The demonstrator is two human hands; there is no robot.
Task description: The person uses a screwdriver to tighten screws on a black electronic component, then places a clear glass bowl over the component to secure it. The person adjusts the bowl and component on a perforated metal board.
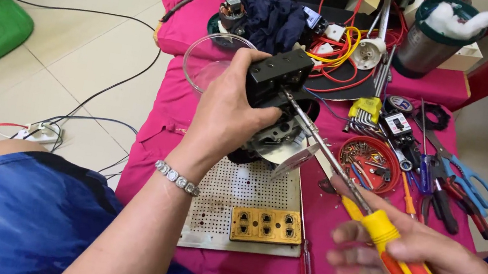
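Black plastic motor block (276, 80) held up off the pink cloth (160, 123) by the left hand (228, 114), fingers wrapped tight round its left side, metal underside tilted down toward a perforated white panel (235, 188) with a brass socket strip (265, 225) on it. Right hand (434, 261) closed round the red and yellow handle of a long screwdriver (369, 217), shaft running up-left, tip sitting at the block's front face near the top edge; whether it is seated in a screw head is too small to tell. Right fingers are blurred. Judgement: driving here wants the shaft kept in line with the screw, steady push along the axis, left grip firm so the block does not twist. Slip risk looks real since the tool is long and the block is in the air. Red bowl of screws (369, 159) just right of the block, scissors (471, 181) and pliers (443, 207) further right, clear bowl (204, 61) behind the left hand.
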